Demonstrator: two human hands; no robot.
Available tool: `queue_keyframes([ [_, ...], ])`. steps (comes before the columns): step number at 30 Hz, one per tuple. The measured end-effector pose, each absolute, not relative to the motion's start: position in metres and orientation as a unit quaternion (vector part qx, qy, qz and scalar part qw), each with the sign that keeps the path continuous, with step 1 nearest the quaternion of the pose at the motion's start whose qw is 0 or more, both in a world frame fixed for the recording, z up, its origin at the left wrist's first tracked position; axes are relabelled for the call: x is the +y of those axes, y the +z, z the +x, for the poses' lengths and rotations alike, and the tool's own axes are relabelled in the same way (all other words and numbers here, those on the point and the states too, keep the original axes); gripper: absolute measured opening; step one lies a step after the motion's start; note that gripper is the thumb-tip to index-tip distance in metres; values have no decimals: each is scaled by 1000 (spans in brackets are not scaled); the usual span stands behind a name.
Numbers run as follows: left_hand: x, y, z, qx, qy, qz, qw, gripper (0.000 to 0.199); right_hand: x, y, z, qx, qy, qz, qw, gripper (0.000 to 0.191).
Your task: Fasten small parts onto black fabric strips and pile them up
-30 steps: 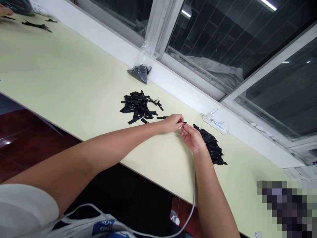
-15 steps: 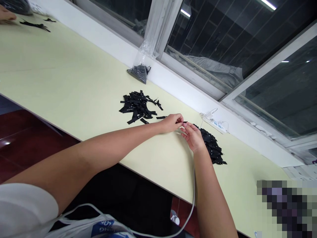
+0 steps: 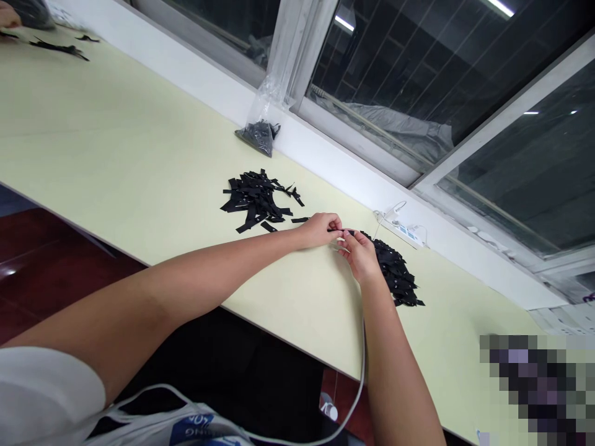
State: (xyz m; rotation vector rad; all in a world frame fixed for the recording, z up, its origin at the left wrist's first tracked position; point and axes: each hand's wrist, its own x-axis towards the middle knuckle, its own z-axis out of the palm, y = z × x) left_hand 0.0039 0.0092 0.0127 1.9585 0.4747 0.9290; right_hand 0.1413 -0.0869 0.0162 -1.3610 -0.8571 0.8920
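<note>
My left hand point(image 3: 320, 229) and my right hand point(image 3: 360, 254) meet fingertip to fingertip above the pale yellow table point(image 3: 116, 161), pinching one small black strip point(image 3: 341, 231) between them. A loose heap of flat black strips point(image 3: 255, 199) lies just left of my left hand. A second, denser heap of black pieces point(image 3: 395, 275) lies right behind my right hand, partly hidden by it.
A clear plastic bag with dark bits point(image 3: 263, 127) leans on the white window sill. A white power strip with cable point(image 3: 404, 230) lies by the sill. A grey cable point(image 3: 357, 384) hangs off the table's near edge. Another person's hand point(image 3: 7, 15) and more strips point(image 3: 58, 46) are far left.
My right hand has closed in on my left so both now pinch the black strip. The view has shifted slightly.
</note>
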Motion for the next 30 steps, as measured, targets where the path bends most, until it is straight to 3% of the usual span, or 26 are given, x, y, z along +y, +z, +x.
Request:
queue_keyframes([
  [9, 13, 10, 7, 178, 372, 771, 486, 8, -86, 16, 143, -400, 328, -621, 590, 38],
  [17, 27, 12, 8, 254, 437, 719, 477, 8, -101, 29, 190, -329, 192, -709, 593, 26],
  [23, 27, 22, -2, 330, 424, 679, 500, 11, -115, 30, 223, -321, 123, -777, 526, 24],
  [27, 29, 25, -6, 347, 425, 665, 506, 28, -123, 32, 243, -258, 61, -837, 479, 34],
  [30, 35, 26, -8, 330, 423, 659, 528, 28, -131, 34, 256, -226, 19, -876, 427, 39],
])
